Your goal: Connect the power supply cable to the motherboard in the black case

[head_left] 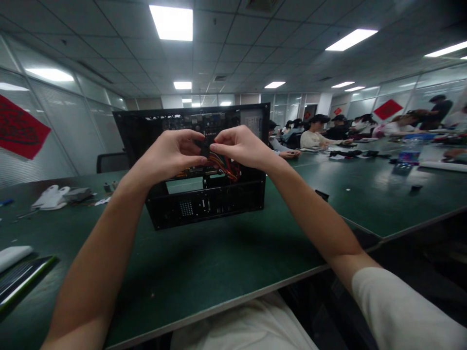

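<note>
A black computer case (207, 209) stands open on the green table, its inside facing me. Both hands are raised in front of its upper middle. My left hand (173, 153) has its thumb and fingers curled around a small dark piece, perhaps a connector, whose details are hard to make out. Close beside it, my right hand (242, 146) pinches at the top of a bundle of coloured cables (229, 167); exactly what sits between its fingertips is hidden. The cables hang down inside the case, below my right hand. Behind my hands a circuit board (209, 121) shows partly.
White gloves (53, 197) and a grey block (78, 195) lie at the left, near a chair (113, 162). A green-edged dark object (27, 279) is at the near left. People sit along the table at the right, with a bottle (408, 150) and black items on it.
</note>
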Available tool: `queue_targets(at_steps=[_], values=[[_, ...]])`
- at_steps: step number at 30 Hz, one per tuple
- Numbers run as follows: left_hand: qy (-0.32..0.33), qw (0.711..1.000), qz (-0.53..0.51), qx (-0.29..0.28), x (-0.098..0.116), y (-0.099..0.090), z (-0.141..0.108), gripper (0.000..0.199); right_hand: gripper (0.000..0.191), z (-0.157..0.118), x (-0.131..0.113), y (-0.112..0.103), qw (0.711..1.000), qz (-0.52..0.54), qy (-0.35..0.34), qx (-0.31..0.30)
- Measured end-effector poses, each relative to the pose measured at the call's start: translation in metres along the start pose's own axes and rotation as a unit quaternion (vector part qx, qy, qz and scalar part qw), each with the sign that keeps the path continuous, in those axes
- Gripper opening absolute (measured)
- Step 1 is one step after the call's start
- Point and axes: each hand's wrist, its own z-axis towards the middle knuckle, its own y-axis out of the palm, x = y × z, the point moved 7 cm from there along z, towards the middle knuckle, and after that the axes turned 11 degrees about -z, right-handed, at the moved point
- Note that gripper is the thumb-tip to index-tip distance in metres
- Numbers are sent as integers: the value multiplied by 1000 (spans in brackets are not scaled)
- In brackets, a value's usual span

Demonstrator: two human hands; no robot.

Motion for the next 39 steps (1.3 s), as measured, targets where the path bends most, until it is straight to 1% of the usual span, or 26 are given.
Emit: queue_targets(at_steps=[4,7,10,13,15,18,20,23,25,26,28,30,31,32,34,36,39], values=[[10,1000,-9,3,6,3,-1,56,24,3,9,0,999,35,6,21],[25,1000,7,4,10,7,-3,61,31,5,15,3,998,67,16,12],[61,996,63,28,13,8,-2,70,42,7,16,6,996,85,8,7],[105,981,151,62,14,8,0,71,45,7,14,3,996,75,-15,39],[129,965,210,90,13,6,2,62,41,6,14,0,996,48,-26,74],[158,938,286,120,12,5,2,37,32,5,18,0,991,-21,-54,118],[175,921,325,124,9,5,1,23,30,5,22,3,984,-85,-90,127],[184,904,366,122,0,6,2,18,40,7,33,14,963,-196,-146,111],[172,898,387,117,-11,5,5,19,47,8,43,23,945,-273,-159,90],[161,897,396,113,-18,4,7,20,48,8,50,28,935,-311,-153,76],[129,896,413,100,-33,4,10,21,43,7,65,40,915,-386,-113,29],[86,894,432,82,-50,5,12,23,35,4,80,55,891,-450,-55,-37],[62,892,441,71,-59,6,14,24,34,1,87,62,878,-473,-29,-69],[38,890,450,60,-68,7,15,25,35,-2,91,69,867,-490,-10,-93],[-12,887,460,38,-87,11,17,28,36,-4,97,81,854,-506,10,-118],[-54,885,462,14,-105,16,22,32,36,-1,103,89,854,-504,28,-125],[-105,878,465,-42,-131,28,33,36,37,7,121,95,851,-497,72,-152]])
